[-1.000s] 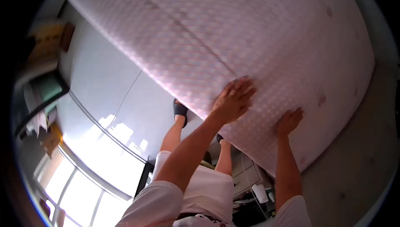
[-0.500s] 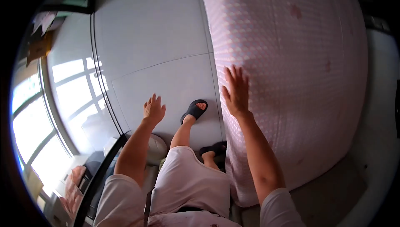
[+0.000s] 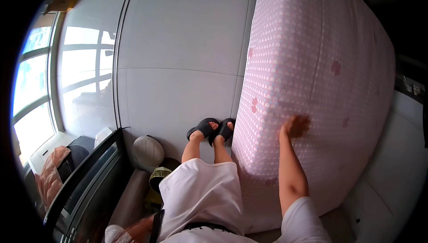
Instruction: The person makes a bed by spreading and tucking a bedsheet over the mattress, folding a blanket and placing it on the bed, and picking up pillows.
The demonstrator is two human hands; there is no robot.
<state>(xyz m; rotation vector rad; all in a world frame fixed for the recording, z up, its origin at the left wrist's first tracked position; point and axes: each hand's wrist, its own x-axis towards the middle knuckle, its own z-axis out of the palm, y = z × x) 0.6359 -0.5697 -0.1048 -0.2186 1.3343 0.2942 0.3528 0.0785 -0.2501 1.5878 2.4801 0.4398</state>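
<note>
Head view: A right hand (image 3: pixel 298 126), blurred (spread or pressed together, one cannot tell), is over the pink patterned bedcover (image 3: pixel 285 64) at three o'clock. The left arm (image 3: pixel 142 228) shows at seven o'clock, its hand's state unclear. Dark slippers (image 3: pixel 205 129) stand beside the bedcover, near centre.

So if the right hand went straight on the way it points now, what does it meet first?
Most likely the pink patterned sheet. The right hand, blurred, seems to point across it toward picture right; whether it already touches the sheet is unclear.
</note>
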